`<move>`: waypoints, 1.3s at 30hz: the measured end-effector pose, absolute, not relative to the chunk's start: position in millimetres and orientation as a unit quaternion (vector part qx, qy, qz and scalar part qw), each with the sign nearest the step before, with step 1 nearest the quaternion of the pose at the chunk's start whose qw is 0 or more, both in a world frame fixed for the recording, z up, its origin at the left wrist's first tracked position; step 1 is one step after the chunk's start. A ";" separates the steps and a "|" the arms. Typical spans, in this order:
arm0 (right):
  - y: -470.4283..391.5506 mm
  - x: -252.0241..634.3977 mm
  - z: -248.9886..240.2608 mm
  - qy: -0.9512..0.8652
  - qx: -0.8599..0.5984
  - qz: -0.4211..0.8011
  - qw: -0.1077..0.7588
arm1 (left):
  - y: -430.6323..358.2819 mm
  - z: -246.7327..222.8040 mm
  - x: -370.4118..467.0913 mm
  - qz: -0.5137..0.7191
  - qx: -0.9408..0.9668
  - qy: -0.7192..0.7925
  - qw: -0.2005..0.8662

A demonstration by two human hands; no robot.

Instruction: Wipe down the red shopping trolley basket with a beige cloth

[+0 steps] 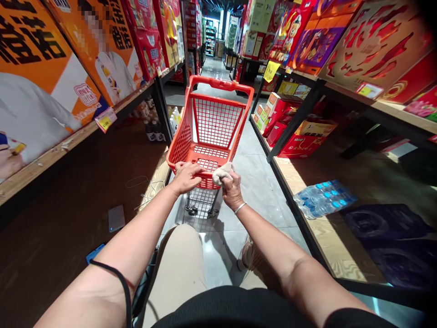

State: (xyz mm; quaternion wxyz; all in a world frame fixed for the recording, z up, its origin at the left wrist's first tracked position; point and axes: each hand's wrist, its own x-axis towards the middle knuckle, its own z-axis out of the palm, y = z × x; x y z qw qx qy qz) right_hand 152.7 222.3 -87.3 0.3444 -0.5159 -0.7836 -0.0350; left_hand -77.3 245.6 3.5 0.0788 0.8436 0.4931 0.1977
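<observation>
A red plastic shopping cart [218, 122] with a grid basket stands in the aisle in front of me, its near end facing my knees. My left hand [186, 176] grips the near rim of the basket at its left corner, fingers curled over the edge. At the near right corner, my right hand [232, 186] is closed on a pale cloth [223, 173], which lies bunched against the rim. Part of the cloth is hidden inside the fingers. Nothing is visible in the basket.
Shelves with boxed goods line both sides, with orange cartons [85, 50] at left. A pack of water bottles [324, 199] lies on the lower right shelf. A phone [116, 218] and a thin cable [150, 193] lie at lower left. Tiled floor [254, 157] runs along the aisle.
</observation>
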 end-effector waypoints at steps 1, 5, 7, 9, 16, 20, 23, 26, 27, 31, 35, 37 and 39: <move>219.8 152.1 -97.2 -0.786 -0.515 -0.031 0.339 | 245.6 3.7 -77.7 0.197 0.843 0.495 0.078; 207.3 153.4 -134.1 -0.819 -0.495 0.007 0.290 | 245.6 3.5 -79.4 0.200 0.838 0.502 0.075; 201.7 154.2 -139.6 -0.824 -0.493 0.024 0.278 | 245.8 3.0 -80.4 0.202 0.837 0.502 0.082; 197.6 153.1 -132.1 -0.816 -0.494 0.026 0.300 | 245.9 2.3 -81.2 0.207 0.837 0.499 0.088; 199.9 144.0 -99.4 -0.809 -0.461 -0.019 0.364 | 247.2 2.8 -81.8 0.219 0.836 0.492 0.107; 198.6 156.7 -114.6 -0.835 -0.443 0.019 0.324 | 246.4 5.0 -82.1 0.202 0.837 0.495 0.114; 191.7 169.8 -96.7 -0.830 -0.414 0.000 0.373 | 245.2 5.9 -82.8 0.201 0.839 0.493 0.112; 189.3 176.1 -54.0 -0.822 -0.382 -0.048 0.421 | 244.6 5.7 -82.6 0.205 0.839 0.493 0.107; 191.8 176.4 -40.3 -0.821 -0.381 -0.061 0.421 | 244.6 5.5 -82.3 0.204 0.838 0.495 0.106; 224.2 177.9 -11.0 -0.859 -0.361 -0.079 0.354 | 244.4 4.7 -81.0 0.201 0.839 0.493 0.109; 283.3 191.1 0.9 -0.882 -0.364 -0.069 0.291 | 243.6 4.6 -81.5 0.202 0.844 0.485 0.112; 312.6 198.6 11.5 -0.867 -0.415 -0.061 0.270 | 243.4 4.9 -82.4 0.202 0.841 0.490 0.109; 333.4 202.6 23.3 -0.850 -0.462 -0.054 0.247 | 243.5 5.3 -84.1 0.203 0.837 0.497 0.107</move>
